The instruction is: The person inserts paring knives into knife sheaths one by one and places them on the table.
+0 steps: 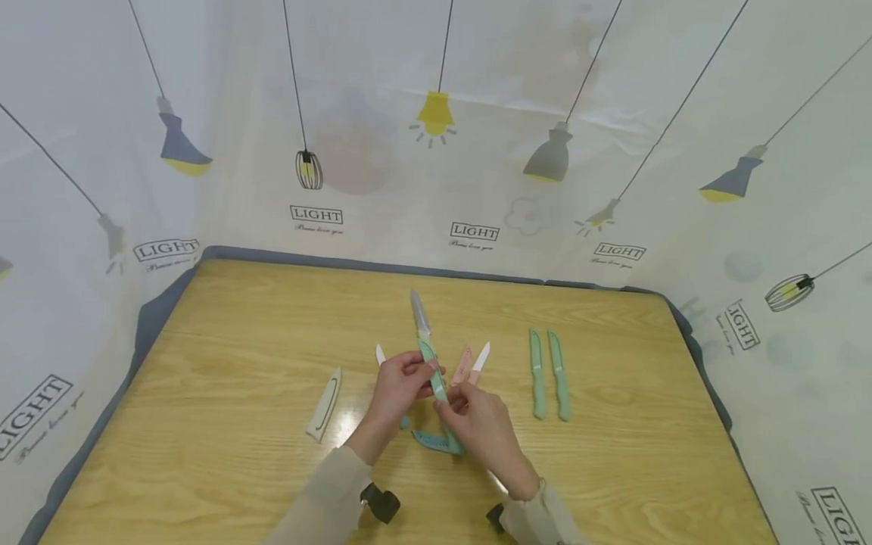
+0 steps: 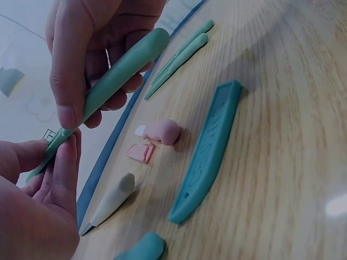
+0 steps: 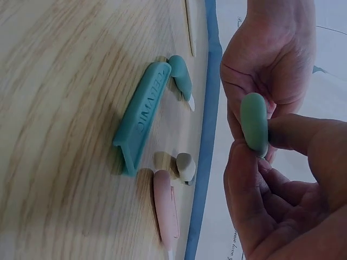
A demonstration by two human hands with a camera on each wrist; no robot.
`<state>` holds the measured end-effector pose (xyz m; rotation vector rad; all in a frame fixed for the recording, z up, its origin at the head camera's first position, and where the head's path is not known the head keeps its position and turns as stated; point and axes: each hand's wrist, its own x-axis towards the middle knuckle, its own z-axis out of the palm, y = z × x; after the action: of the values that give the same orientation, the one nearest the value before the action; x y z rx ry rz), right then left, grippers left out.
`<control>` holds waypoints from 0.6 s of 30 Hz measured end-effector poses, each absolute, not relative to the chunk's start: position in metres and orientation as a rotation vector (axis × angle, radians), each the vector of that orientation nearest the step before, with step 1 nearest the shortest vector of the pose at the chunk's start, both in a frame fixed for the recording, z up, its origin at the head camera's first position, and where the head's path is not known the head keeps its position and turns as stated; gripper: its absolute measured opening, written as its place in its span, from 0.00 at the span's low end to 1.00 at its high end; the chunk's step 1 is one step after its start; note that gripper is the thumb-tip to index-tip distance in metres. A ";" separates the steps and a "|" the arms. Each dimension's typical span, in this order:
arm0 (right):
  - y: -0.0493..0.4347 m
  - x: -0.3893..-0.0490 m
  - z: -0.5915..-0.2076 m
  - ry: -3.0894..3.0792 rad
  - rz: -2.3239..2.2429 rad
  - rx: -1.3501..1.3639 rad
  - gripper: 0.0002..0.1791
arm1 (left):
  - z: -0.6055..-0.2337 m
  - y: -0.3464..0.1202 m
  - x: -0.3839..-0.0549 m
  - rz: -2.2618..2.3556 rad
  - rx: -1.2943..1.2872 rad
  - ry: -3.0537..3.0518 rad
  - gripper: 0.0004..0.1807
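Observation:
Both hands hold a light green knife (image 1: 438,390) above the table, its blade covered by a matching sheath. My left hand (image 1: 398,384) pinches the sheathed part between thumb and fingers. The right hand (image 1: 488,425) grips the handle (image 2: 126,71) with thumb and fingertips. Below them lies a teal sheath (image 2: 209,151) with raised lettering. Near it is a teal-handled knife (image 3: 181,78) with a white blade, mostly hidden by the left hand in the head view. Beyond the hands, a cream-handled knife (image 2: 116,197) lies with its grey blade pointing away.
A pink sheath (image 1: 461,366) and a pink-handled knife (image 1: 480,360) lie just past the right hand. Two light green sheathed knives (image 1: 537,378) rest side by side at the right. A cream sheath (image 1: 324,405) is at the left. Printed fabric walls (image 1: 381,227) surround the wooden table.

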<state>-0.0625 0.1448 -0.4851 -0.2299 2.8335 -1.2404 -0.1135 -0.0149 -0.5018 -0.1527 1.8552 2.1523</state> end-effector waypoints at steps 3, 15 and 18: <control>0.146 -0.062 -0.487 2.862 -1.214 -0.252 0.05 | -0.503 -0.013 -0.113 2.149 -0.135 1.851 0.16; 0.182 -0.068 -0.491 2.921 -1.133 0.011 0.10 | -0.499 -0.031 -0.117 2.162 -0.106 1.889 0.17; 0.197 -0.072 -0.494 2.933 -1.098 0.080 0.13 | -0.499 -0.038 -0.118 2.155 -0.149 1.903 0.16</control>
<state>-0.0719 0.1975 -0.4938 0.0801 2.9328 -1.0982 -0.1184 -0.0380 -0.4986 -0.1491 1.9031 2.1551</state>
